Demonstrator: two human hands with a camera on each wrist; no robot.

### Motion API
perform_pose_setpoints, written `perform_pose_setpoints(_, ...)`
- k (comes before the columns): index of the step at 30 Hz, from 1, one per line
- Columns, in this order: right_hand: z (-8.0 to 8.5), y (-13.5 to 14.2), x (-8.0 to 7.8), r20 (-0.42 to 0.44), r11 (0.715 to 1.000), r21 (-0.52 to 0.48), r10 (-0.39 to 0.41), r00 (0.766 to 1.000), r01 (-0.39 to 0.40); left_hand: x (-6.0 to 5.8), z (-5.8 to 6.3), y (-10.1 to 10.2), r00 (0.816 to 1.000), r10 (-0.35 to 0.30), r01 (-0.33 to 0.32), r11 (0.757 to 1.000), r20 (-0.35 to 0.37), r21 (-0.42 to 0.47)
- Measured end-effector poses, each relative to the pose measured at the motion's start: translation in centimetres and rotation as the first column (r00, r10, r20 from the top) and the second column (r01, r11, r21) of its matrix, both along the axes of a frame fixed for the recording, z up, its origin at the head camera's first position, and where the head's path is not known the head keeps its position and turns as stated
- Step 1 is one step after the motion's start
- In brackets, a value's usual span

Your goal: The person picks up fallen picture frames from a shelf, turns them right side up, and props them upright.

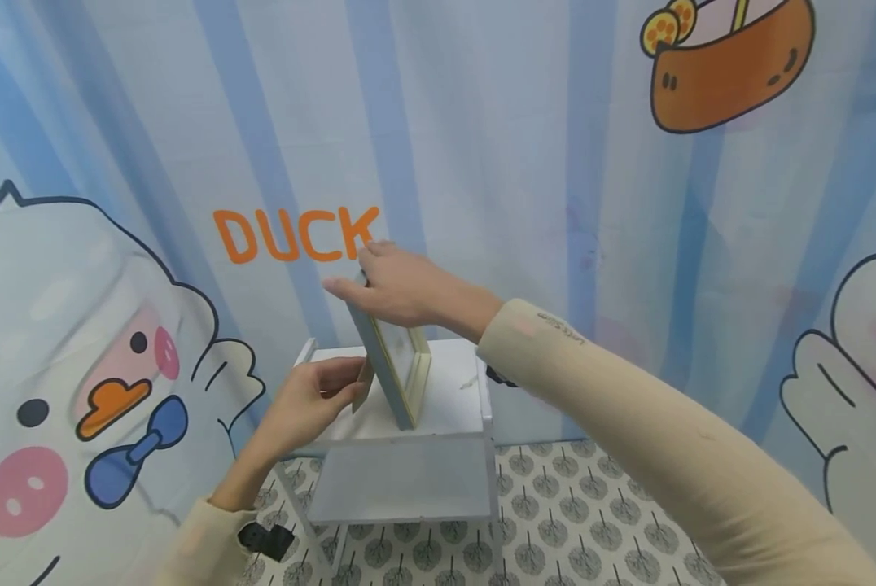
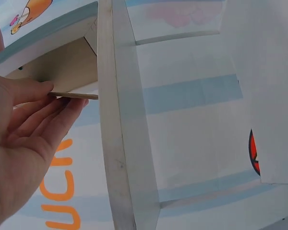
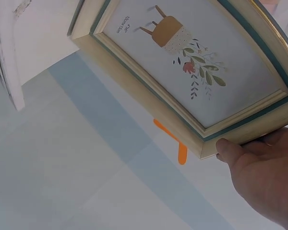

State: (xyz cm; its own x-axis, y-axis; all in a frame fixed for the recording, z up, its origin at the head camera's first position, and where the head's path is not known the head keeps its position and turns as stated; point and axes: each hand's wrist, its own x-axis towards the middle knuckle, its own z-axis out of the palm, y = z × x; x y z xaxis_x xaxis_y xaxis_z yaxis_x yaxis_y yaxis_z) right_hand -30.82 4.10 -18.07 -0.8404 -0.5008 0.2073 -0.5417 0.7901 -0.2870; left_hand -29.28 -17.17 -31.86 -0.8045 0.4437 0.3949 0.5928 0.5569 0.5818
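A picture frame (image 1: 385, 366) with a cream and teal border stands tilted on a white shelf top, seen nearly edge-on in the head view. My right hand (image 1: 409, 285) grips its top edge. The right wrist view shows the thumb on the border of the frame (image 3: 146, 93), with the other fingers partly hidden behind it. Inside is a print (image 3: 165, 40) of a plant in a legged pot. Behind the frame, my left hand (image 1: 306, 403) pinches a thin flat stand leg (image 1: 364, 386). The left wrist view shows thumb and fingers on either side of that leg (image 2: 74, 96).
The white shelf unit (image 1: 456, 391) has a lower shelf (image 1: 409, 480) and stands on a tree-patterned floor (image 1: 570, 505). A small pale scrap (image 1: 468, 382) lies on its top, right of the frame. A striped cartoon curtain (image 1: 482, 163) hangs close behind.
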Motion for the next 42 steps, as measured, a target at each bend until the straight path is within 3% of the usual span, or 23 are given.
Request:
perform_pose_setpoints(12,-0.3,-1.9,-0.8,-0.019,1.000,0.016,0.015,1.000,-0.014,-0.5,-0.8,-1.8,0.998,0.048,-0.047,0.999,-0.049,0.020)
perform_pose_setpoints(42,-1.1,-4.4,-1.1,-0.015,1.000,-0.019,-0.012,1.000,0.012,-1.0,-1.7,-2.9,0.992,0.117,-0.118,0.993,-0.037,0.000)
